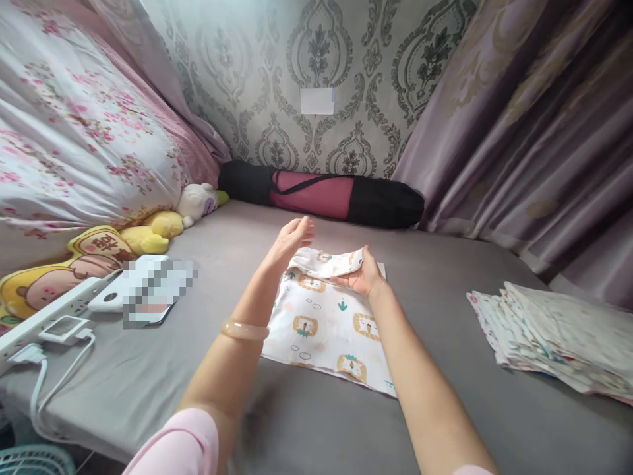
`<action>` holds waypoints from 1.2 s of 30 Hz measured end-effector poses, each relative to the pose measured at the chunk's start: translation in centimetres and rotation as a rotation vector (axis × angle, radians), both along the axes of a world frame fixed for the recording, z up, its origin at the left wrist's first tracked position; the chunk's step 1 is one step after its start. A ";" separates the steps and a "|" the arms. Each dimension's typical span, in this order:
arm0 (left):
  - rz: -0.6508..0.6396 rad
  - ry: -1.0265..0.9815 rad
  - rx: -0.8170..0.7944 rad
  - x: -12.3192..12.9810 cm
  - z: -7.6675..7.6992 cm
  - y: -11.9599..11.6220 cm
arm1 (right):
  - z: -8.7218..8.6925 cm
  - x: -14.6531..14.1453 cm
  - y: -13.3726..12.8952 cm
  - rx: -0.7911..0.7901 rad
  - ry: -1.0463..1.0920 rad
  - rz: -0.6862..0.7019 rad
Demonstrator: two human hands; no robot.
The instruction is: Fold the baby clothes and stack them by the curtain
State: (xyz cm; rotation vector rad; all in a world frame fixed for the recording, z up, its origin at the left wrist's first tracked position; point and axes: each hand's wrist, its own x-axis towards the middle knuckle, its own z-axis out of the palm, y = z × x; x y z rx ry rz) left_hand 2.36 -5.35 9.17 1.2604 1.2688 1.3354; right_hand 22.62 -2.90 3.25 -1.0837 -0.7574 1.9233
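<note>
A white cloth [321,323] printed with lion faces and green leaves lies on the grey bed sheet in front of me. Its far edge is folded over into a band that lifts off the rest. My right hand [364,274] is closed on the right end of this band, with the fingers under it and the thumb on its edge. At the band's left end, my left hand [294,239] is raised, its fingers stretched out and holding nothing. A pale bangle [244,330] circles the left wrist. Part of the cloth's right side is hidden by my right forearm.
Folded cloths [558,336] are stacked at right. A long black and red bag [316,193] lies along the wall. Plush toys [153,231], a power strip [74,307] with cables and a blurred flat item [158,290] are at left, beside flowered bedding [93,125].
</note>
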 end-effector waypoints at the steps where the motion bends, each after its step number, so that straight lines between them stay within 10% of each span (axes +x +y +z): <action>1: 0.079 0.053 -0.028 -0.7 -1.1 -0.1 | -0.3 0.2 0.1 -0.023 0.008 -0.020; 10: 0.233 0.791 -0.220 -2.9 -8.1 -2.1 | -0.2 -0.4 0.0 -0.061 -0.147 -0.107; 23: 0.122 1.097 -0.076 -2.0 -8.3 -3.5 | -0.5 3.1 -0.1 0.181 -0.777 -0.224; 36: 0.062 0.987 -0.187 -2.7 -8.1 -3.3 | 0.4 5.0 -0.8 0.475 -1.706 0.041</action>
